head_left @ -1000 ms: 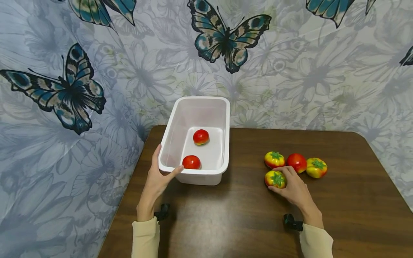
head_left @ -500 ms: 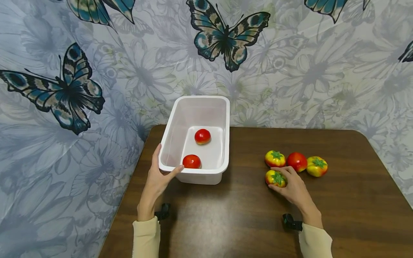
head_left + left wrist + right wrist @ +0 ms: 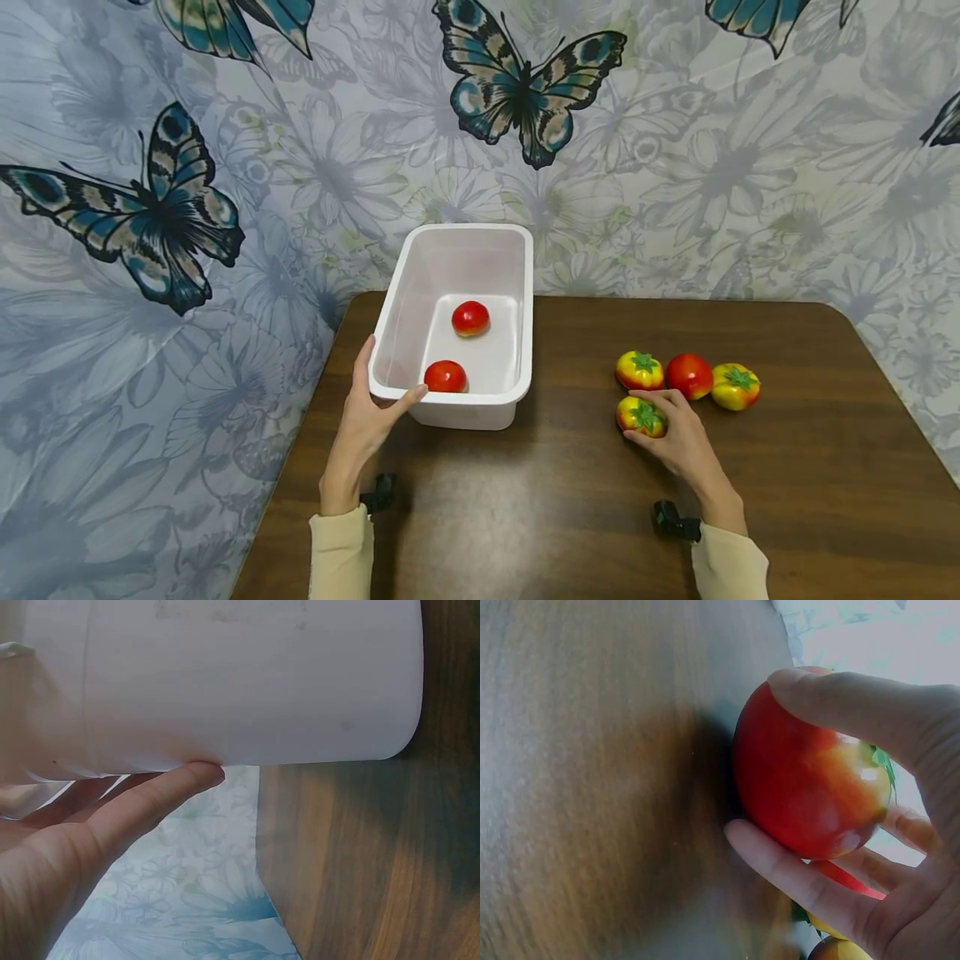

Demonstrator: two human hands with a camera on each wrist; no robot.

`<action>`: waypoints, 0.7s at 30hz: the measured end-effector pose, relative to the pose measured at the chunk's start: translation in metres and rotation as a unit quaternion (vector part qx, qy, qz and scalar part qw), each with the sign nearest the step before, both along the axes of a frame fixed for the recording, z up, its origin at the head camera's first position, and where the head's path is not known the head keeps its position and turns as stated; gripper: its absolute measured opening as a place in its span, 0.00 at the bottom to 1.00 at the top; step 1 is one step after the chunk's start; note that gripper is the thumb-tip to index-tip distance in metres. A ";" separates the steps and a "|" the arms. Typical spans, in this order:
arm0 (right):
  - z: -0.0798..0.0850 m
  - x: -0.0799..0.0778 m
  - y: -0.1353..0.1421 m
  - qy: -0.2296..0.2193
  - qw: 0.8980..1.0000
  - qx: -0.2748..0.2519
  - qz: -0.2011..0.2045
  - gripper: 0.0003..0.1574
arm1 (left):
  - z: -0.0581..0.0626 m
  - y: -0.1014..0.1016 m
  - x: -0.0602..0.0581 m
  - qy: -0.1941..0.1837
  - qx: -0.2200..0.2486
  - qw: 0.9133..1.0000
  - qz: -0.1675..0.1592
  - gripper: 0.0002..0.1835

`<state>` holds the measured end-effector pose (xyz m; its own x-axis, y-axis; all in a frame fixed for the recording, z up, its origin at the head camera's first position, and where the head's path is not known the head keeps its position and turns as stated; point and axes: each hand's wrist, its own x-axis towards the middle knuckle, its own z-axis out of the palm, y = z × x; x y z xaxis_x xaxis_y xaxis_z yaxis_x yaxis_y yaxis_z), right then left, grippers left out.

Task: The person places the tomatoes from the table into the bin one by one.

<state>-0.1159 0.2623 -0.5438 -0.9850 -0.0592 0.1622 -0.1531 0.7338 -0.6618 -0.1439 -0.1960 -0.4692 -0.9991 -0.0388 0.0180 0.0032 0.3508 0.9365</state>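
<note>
My left hand (image 3: 367, 421) holds the near left corner of a white plastic bin (image 3: 523, 333), thumb on the front rim and fingers along the left side. Two red tomatoes lie in the bin, one tomato (image 3: 470, 319) near its middle and another tomato (image 3: 446, 377) by the front wall. To the right, my right hand (image 3: 678, 437) grips a red-and-yellow tomato (image 3: 641, 416) with a green leafy top. In the right wrist view, thumb and fingers sit on opposite sides of this tomato (image 3: 802, 772), low over the wood.
Just beyond my right hand sit a yellow-red tomato (image 3: 639, 370), a red tomato (image 3: 689, 377) and another yellow-red tomato (image 3: 736, 387) in a row. The brown wooden table (image 3: 525, 517) ends at a butterfly-patterned backdrop (image 3: 675, 167), close behind the bin.
Both hands keep their holds in nearly the same places. The right wrist has shifted slightly left, and the farther tomato in the bin sits a touch further right.
</note>
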 end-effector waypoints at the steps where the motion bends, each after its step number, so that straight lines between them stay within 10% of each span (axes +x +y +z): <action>1: -0.001 0.001 0.000 -0.001 1.000 -0.001 -0.002 0.37 | 0.000 0.000 0.000 -0.001 -0.002 1.000 0.000 0.61; 14: 0.001 0.008 -0.007 0.018 0.999 -0.047 -0.013 0.38 | 0.001 -0.001 0.002 -0.004 -0.008 1.000 0.004 0.60; 21: 0.036 -0.003 -0.027 0.076 0.993 -0.092 0.016 0.39 | -0.001 -0.002 0.002 -0.005 -0.009 1.000 0.005 0.60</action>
